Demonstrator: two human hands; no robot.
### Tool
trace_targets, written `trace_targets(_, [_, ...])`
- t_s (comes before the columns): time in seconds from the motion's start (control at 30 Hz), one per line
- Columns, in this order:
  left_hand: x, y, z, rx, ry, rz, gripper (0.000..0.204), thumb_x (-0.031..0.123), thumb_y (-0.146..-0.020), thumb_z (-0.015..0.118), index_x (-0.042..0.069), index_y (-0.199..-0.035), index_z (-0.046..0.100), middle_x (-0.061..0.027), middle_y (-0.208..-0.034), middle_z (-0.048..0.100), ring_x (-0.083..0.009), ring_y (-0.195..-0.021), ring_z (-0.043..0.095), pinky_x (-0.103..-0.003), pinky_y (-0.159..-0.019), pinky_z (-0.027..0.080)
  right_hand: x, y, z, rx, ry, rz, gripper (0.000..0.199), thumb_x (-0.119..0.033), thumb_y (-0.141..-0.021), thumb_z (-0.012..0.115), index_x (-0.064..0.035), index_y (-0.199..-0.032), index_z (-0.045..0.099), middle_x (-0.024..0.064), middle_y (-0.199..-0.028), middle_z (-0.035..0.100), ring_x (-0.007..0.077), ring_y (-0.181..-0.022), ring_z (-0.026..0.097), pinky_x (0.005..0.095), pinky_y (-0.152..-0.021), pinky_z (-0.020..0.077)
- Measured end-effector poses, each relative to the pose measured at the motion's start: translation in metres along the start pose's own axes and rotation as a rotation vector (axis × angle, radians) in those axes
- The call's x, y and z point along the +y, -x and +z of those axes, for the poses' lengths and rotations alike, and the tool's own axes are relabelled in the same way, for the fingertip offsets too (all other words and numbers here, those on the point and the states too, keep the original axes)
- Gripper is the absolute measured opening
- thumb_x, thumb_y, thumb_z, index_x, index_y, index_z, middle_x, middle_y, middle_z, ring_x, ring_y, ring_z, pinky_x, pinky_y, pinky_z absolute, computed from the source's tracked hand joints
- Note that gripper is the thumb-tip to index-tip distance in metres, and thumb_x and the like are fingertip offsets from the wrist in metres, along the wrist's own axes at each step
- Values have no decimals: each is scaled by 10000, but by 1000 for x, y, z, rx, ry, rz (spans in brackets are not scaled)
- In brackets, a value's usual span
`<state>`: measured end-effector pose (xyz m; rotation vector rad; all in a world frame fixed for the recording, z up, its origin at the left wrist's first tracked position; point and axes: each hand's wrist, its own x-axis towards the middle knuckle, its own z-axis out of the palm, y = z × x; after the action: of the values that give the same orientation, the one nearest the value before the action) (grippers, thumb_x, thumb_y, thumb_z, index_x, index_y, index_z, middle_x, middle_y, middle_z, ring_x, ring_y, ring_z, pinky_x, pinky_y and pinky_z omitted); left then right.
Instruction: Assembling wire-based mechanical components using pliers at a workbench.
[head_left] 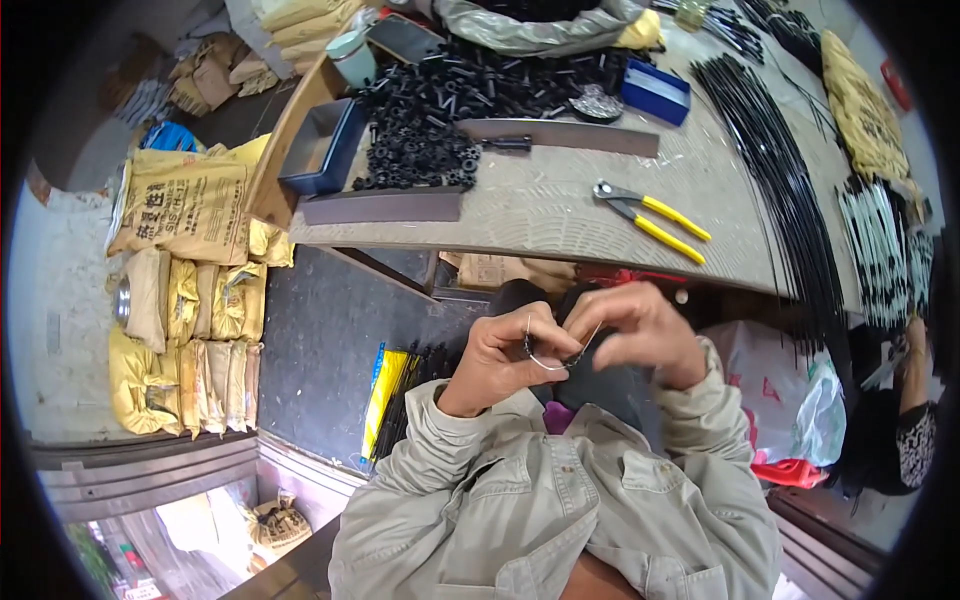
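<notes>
In front of my chest, just off the table's near edge, both hands meet over a thin, pale, wire-like strand (547,366) bent in a curve. My left hand (500,355) pinches it between thumb and fingers, with a small dark piece beside the fingertips. My right hand (640,325) is curled over from the other side, its fingertips on the strand's other part. The exact kind of the strand and dark piece is too small to tell. Nearest on the table lie yellow-handled cutting pliers (655,222), their jaws pointing left.
Black plastic parts (430,120) are heaped on the table (540,215) between blue boxes (655,92) and grey strips (380,205). Long black cable ties (775,170) hang over the right edge. Sacks (185,205) are stacked at left, plastic bags (770,390) at right. Another person's arm (912,375) shows far right.
</notes>
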<state>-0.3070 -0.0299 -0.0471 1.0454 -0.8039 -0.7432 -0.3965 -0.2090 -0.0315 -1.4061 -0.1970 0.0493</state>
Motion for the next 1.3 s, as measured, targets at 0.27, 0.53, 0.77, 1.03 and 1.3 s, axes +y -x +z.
trace_targets(0.27, [-2, -1, -7, 21, 132, 27, 177, 130, -731, 715, 14, -841, 641, -34, -702, 517, -116, -646, 433, -247, -596, 327, 44, -145, -41, 330, 1122, -385, 154, -97, -811, 576, -104, -959, 620, 43, -843, 596, 251, -682, 600, 344, -581, 465])
trace_targets(0.53, [-16, 4, -17, 60, 194, -12, 228, 178, -731, 725, 2, -849, 643, -14, -670, 480, -106, -623, 390, -240, -572, 302, 63, -173, -38, 279, 1442, -184, 157, -165, -796, 598, -171, -952, 582, 39, -895, 542, 278, -749, 594, 410, -564, 436])
trace_targets(0.77, [-19, 1, -7, 105, 195, 22, 232, 174, -741, 705, -3, -867, 624, -5, -671, 459, -91, -618, 371, -228, -553, 295, 42, -153, -47, 337, 969, -257, 243, -127, -810, 584, -143, -1052, 575, 21, -903, 544, 170, -766, 572, 308, -613, 438])
trace_targets(1.03, [-8, -56, 40, 187, 262, -23, 197, -17, -773, 648, 10, -964, 605, 3, -852, 586, -50, -781, 501, -193, -721, 407, -77, -32, -31, 345, 825, -320, 175, -107, -726, 673, -10, -866, 634, 23, -758, 625, 152, -794, 591, 420, -990, 306])
trace_targets(1.3, [-31, -79, 82, 145, 240, -64, 179, -5, -774, 660, 2, -948, 617, 15, -850, 589, -31, -747, 505, -173, -674, 412, -47, 20, -62, 543, 286, -45, 176, -152, -759, 665, -5, -846, 623, 36, -840, 618, 121, -787, 574, 338, -942, 358])
